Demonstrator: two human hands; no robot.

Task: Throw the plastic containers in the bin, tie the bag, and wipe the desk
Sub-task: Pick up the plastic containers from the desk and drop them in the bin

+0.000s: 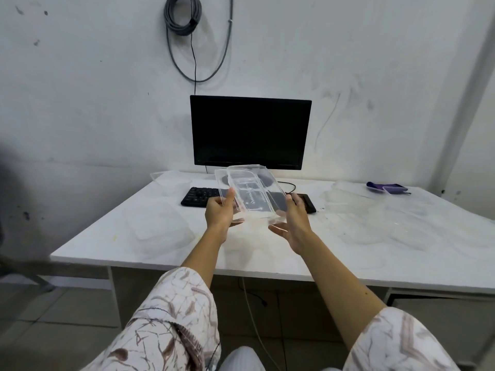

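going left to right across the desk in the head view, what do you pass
clear plastic container at the far left corner → clear rectangular plastic container on the left → left hand → clear plastic lid held up in both hands → right hand → heap of clear plastic containers → purple cloth at the far right

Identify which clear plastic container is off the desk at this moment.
The container held up between both hands, left hand and right hand, in front of the monitor. The other containers, at left and right, lie on the desk.
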